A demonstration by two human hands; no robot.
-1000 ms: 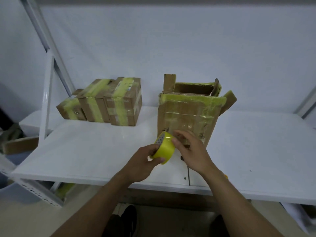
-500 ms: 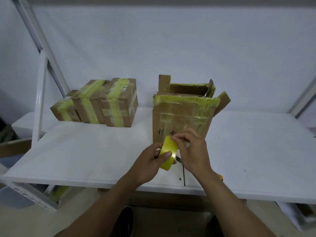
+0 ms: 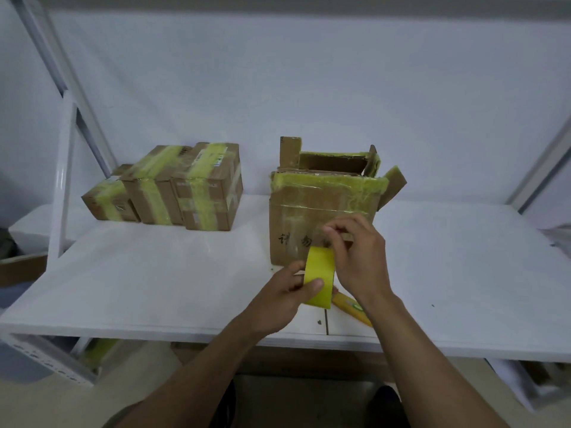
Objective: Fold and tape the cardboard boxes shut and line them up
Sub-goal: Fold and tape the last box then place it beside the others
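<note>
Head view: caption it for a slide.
Left hand grips yellow tape roll, right hand pinches its top edge, before an open brown cardboard box.

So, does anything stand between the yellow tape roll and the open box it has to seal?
Nothing visible does. The left hand holds the yellow tape roll just before the open brown cardboard box, right hand pinching its top edge. The yellow utility knife lies below, off that path.

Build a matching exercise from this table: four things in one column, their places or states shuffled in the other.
1 tape roll
2 large box
3 three small boxes
4 yellow tool

A lying on the table by the right hand
B flaps up, top open
C taped, side by side at left
D gripped by the left hand

Pairs: 1-D, 2-B, 3-C, 4-A.
</note>
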